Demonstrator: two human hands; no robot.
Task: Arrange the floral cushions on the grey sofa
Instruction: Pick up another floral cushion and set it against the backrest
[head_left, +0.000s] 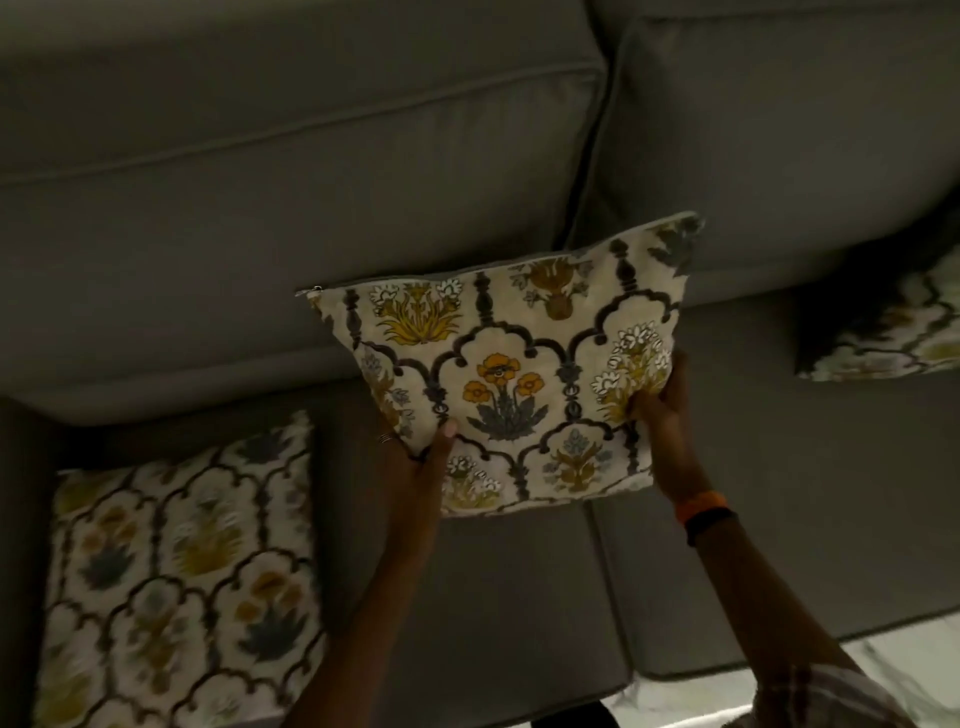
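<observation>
A cream floral cushion (511, 374) with yellow flowers and dark arches is held upright above the grey sofa (260, 234), near the gap between its two back cushions. My left hand (421, 462) grips its lower left edge, thumb on the front. My right hand (662, 415) grips its right edge. A second floral cushion (176, 571) lies flat on the left seat. At the far right a third floral cushion (893, 332) lies in shadow under the back cushion.
The sofa's seat (779, 493) spreads below the held cushion, split by a seam in the middle. A pale marble floor (883, 654) shows at the bottom right. The room is dim.
</observation>
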